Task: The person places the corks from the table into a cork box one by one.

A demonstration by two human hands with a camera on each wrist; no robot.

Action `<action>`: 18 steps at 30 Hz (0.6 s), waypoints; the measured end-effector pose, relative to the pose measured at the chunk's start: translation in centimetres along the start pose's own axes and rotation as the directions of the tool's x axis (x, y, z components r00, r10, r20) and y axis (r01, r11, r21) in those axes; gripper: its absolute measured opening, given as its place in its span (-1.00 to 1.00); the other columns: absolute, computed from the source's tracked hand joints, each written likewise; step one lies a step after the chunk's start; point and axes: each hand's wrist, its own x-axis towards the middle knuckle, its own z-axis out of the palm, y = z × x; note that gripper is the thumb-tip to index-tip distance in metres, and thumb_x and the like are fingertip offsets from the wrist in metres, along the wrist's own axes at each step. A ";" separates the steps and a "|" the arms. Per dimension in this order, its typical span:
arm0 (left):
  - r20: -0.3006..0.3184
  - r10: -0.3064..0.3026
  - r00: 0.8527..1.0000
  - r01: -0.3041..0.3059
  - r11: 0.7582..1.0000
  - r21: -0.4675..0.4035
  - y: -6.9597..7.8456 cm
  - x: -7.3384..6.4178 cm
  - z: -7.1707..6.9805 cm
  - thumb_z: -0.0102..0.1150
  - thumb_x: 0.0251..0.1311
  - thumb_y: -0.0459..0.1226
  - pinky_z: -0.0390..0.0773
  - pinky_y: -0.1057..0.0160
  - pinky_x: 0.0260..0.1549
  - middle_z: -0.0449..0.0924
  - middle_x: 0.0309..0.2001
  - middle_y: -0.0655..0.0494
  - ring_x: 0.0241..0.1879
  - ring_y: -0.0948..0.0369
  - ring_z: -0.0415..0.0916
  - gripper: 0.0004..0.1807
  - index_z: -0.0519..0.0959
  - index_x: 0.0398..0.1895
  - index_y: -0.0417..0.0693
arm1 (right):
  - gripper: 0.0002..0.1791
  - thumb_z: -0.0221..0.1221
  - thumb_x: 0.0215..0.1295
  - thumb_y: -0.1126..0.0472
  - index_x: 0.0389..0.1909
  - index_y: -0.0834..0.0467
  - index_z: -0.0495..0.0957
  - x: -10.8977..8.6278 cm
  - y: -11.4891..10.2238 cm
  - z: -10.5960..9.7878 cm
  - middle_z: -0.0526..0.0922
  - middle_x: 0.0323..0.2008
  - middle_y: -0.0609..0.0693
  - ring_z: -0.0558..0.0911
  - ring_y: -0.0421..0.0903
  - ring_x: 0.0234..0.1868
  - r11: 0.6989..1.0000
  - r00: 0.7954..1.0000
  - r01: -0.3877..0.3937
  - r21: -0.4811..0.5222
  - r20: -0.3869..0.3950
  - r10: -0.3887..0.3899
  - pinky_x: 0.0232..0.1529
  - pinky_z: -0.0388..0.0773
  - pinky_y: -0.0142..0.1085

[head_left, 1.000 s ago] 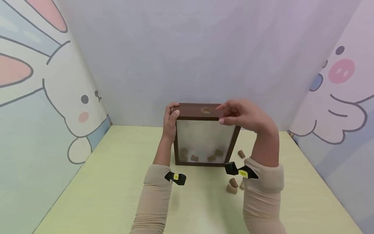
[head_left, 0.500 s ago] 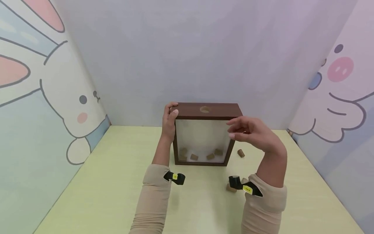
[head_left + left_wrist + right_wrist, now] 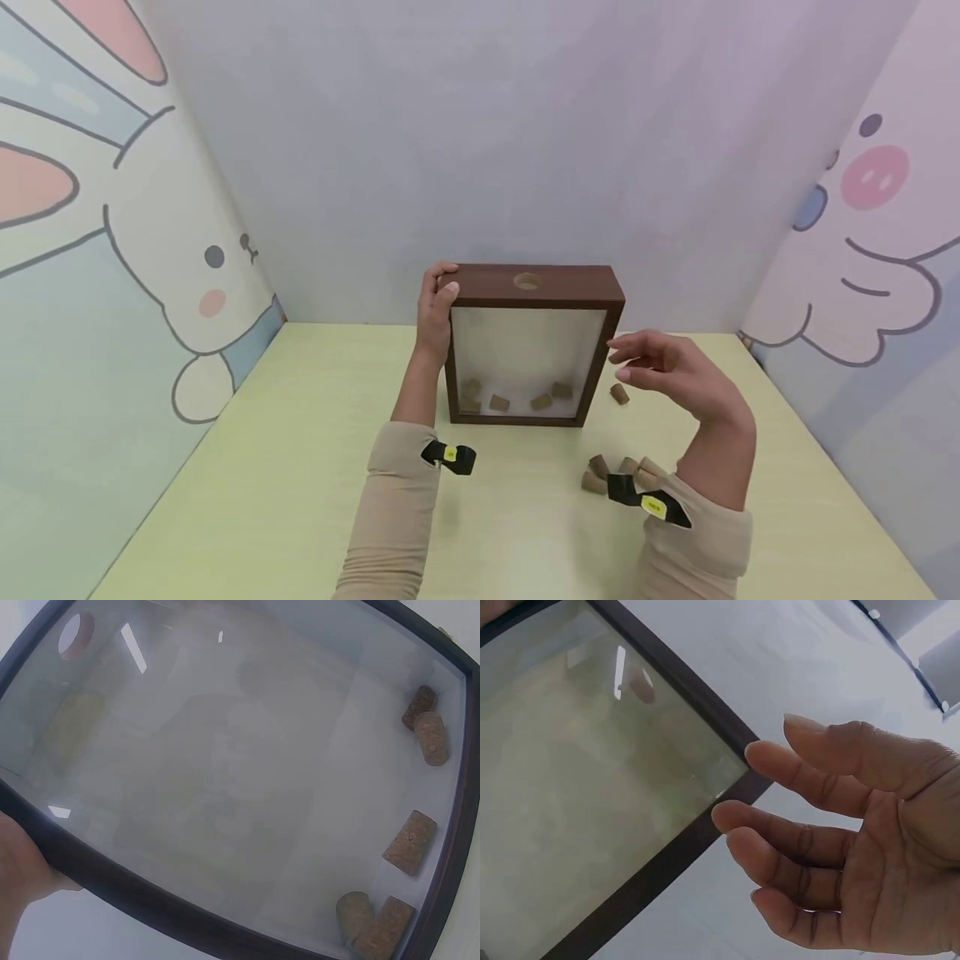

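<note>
Corks [image 3: 593, 482] lay loose nearer the right edge of the bench [image 3: 300, 500]. Toward the far edge, my left hand [image 3: 435, 321] gripped the upright box [image 3: 573, 284], 5 more inside; had it slackened, my relaxed, empty right hand [image 3: 678, 375] might have toppled it.

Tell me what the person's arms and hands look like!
Wrinkly beige sleeves end partway along the forearms. At each cuff sits a small black gadget with a yellow label. The left hand and right hand are bare: no gloves or rings show.
</note>
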 end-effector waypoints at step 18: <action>-0.007 0.000 1.000 0.000 1.000 -0.004 0.0 0.0 0.0 -0.19 0.18 -0.19 0.00 0.05 0.12 0.09 0.26 -0.10 0.20 0.12 0.02 -0.49 0.21 0.11 -0.37 | -0.63 0.10 0.26 0.41 0.09 0.37 0.40 -4.6 4.3 0.9 0.53 0.00 -0.03 0.56 -0.10 -0.10 0.997 0.990 -0.048 0.057 -0.127 0.055 -0.11 0.45 -0.38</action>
